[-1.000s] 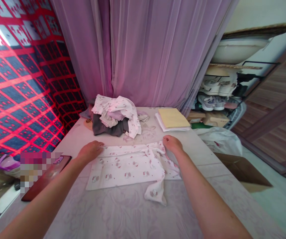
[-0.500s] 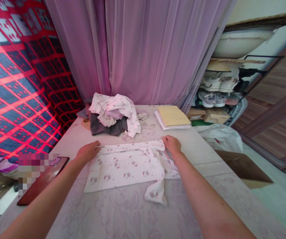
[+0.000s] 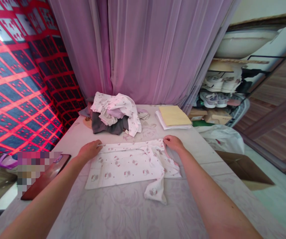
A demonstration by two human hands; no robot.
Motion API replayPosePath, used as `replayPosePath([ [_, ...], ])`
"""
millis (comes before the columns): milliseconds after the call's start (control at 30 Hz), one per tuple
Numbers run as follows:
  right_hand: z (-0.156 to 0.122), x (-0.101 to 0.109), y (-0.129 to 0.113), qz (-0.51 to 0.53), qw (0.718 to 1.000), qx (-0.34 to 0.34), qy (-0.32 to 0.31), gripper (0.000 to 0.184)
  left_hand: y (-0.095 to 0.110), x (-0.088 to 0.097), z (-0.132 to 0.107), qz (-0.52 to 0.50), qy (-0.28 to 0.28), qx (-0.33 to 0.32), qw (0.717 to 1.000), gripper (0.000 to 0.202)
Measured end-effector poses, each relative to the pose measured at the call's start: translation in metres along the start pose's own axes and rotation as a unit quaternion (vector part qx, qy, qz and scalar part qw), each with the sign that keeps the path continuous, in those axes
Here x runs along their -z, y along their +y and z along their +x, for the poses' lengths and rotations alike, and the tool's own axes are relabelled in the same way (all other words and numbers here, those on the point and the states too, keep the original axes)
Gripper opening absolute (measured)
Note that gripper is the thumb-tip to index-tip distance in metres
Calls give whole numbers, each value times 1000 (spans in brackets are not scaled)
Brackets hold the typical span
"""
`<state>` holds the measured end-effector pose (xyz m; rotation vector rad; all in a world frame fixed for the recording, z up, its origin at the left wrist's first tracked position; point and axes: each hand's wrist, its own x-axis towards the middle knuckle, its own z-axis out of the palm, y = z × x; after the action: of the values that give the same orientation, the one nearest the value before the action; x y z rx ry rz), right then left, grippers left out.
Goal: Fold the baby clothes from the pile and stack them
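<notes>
A white long-sleeved top (image 3: 126, 166) with a printed cartoon-cat pattern lies on the table in front of me, its far edge folded over in a strip. My left hand (image 3: 90, 150) pinches that strip at its left end, by the hem. At the other end, near the neckline, the fingers of my right hand (image 3: 173, 143) are closed on the fabric. One sleeve (image 3: 156, 191) trails toward me below the body of the top. The undersides of both pinches are hidden.
Behind the top sits a heap of crumpled clothes (image 3: 115, 114). A yellow and white folded stack (image 3: 174, 116) lies at the back right. On the left is a dark red flat object (image 3: 45, 176), partly blurred out. An open cardboard box (image 3: 242, 166) stands right of the table (image 3: 123, 219).
The view has shifted slightly. Both hands keep their hold on the top, and more of its neckline shows beside my right hand.
</notes>
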<state>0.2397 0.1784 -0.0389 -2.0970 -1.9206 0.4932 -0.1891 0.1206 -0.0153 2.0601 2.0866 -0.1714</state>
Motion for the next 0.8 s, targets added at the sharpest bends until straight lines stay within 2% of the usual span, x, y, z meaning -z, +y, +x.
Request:
replayPosePath([
  [267, -12, -3, -12, -36, 997, -45, 60, 28, 2, -3, -3, -24, 25, 29, 999, 31],
  [367, -22, 2, -17, -26, 995, -52, 84, 29, -2, -6, -7, -64, 55, 25, 996, 38],
  [433, -35, 6, -20, -16, 994, -45, 94, 28, -4, -9, -13, -82, 94, 16, 992, 43],
  [500, -54, 9, -26, -14, 997, -21, 70, 31, -4, -13, -23, -76, 143, -2, 987, 44],
  [600, -86, 8, -35, -28, 999, 13, -19, 45, 4, -22, -39, -53, 186, -65, 979, 42],
  [700, -109, 4, -42, -12, 993, 34, -110, 41, 17, -31, -51, -48, 151, -125, 979, 43],
  [800, -118, -1, -44, 34, 989, 60, -132, 26, 26, -37, -57, -58, 111, -131, 983, 43],
])
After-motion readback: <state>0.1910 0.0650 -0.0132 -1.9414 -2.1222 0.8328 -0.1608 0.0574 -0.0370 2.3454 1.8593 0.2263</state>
